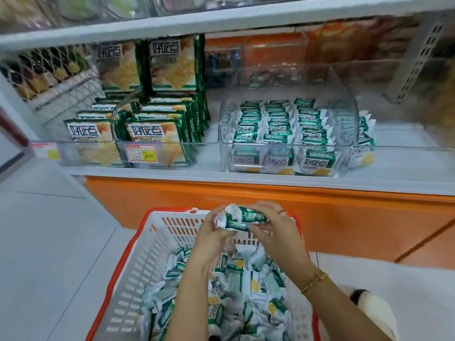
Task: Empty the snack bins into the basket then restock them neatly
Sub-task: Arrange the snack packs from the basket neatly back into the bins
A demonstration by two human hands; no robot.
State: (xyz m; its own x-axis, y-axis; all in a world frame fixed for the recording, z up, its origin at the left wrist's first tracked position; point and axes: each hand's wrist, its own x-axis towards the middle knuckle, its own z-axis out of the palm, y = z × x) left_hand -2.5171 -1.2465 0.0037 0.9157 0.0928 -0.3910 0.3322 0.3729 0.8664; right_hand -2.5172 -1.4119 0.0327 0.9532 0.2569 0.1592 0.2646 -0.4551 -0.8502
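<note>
Head view: gripping two green snack packets [246, 219] between left hand [214, 232] and right hand [273, 230], fingers curled, just above the red-rimmed basket [138, 254] heaped with loose packets. Best squared edge to edge before lifting to the clear bin [344, 114] up ahead, partly filled in rows. Beyond the left hand, cracker bags [147, 134] and a price tag [141, 153]; tall bin front to clear.

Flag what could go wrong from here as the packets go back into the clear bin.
1. The small packets are only pinched between the left grip and right grip over the basket; one could slip back into the loose pile.
2. The rows in the clear bin stand on edge; pushing more in may topple them.
3. Stray packets sit outside the bin's right wall and may get overlooked.
</note>
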